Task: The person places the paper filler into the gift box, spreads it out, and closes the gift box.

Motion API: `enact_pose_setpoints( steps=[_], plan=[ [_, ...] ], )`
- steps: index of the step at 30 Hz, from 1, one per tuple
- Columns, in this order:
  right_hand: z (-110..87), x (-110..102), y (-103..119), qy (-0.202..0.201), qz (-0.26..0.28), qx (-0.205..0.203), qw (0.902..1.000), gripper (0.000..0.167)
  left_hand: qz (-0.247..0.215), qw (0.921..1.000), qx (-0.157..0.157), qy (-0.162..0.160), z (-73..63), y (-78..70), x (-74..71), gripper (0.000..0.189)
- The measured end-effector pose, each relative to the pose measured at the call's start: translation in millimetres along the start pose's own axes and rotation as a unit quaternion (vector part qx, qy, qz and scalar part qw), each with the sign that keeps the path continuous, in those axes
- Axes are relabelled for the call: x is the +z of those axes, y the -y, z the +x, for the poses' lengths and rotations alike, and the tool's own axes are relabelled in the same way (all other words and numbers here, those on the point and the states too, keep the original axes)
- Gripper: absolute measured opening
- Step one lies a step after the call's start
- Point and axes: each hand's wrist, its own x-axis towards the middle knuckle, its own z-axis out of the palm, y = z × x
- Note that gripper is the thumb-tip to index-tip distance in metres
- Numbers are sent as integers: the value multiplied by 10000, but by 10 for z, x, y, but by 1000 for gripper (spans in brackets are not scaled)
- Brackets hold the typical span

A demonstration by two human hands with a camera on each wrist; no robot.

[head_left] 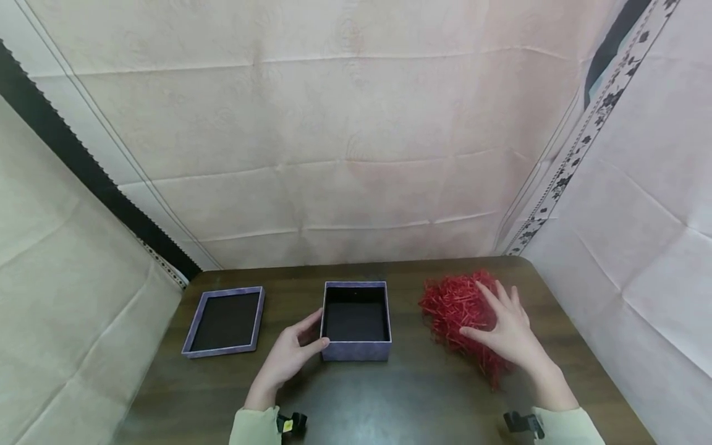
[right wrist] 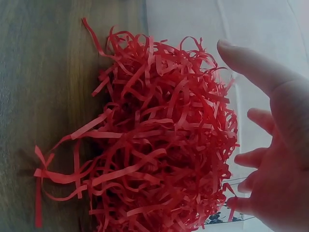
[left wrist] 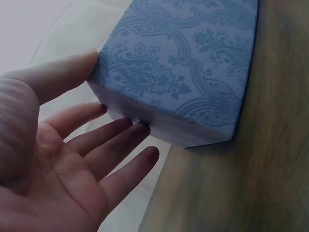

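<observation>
A box [head_left: 356, 351] with a black inside and purple patterned outside stands with its top uncovered at the middle of the table. My left hand [head_left: 292, 352] is at its left side: the thumb touches the near corner and fingertips meet the side wall, fingers fairly straight in the left wrist view. Red shredded paper [head_left: 456, 306] lies heaped on the right of the table. Over its right part is my right hand [head_left: 507, 327], fingers spread and thumb apart. In the right wrist view the fingers are beside the heap [right wrist: 159, 140], gripping none of it.
A matching purple-edged lid [head_left: 228, 321] lies at the left with its black inside facing up. The brown wooden table [head_left: 356, 402] is bordered by pale hanging cloth [head_left: 334, 154] behind and at both sides. Loose red strands trail from the heap's near edge.
</observation>
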Motion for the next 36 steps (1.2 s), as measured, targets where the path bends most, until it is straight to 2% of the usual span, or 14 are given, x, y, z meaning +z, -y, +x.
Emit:
enact_pose_setpoints(
  steps=[8, 16, 21, 25, 28, 31, 36],
  plan=[
    [11, -38, -19, 80, 111, 136, 9998, 107, 44, 9998, 167, 136, -35, -26, -43, 60],
    [75, -59, -49, -173, 252, 8, 9995, 98, 368, 9989, 277, 47, -40, -60, -1, 57],
    [112, -18, -91, -51, 111, 139, 9998, 109, 350, 9989, 297, -9, -31, -57, 14, 54],
    [119, 71, -127, 127, -193, 293, 9993, 122, 296, 9992, 260, -76, -23, -55, 15, 53],
    [117, 157, -158, 195, -417, 337, 9984, 125, 308, 9992, 236, -83, -25, -55, 13, 53],
    [120, 218, -192, 204, -543, 348, 9977, 120, 303, 9992, 222, -108, -25, -54, 12, 53],
    [134, 225, -224, 89, -530, 379, 9978, 100, 281, 9993, 218, -141, -15, -65, 16, 53]
  ],
)
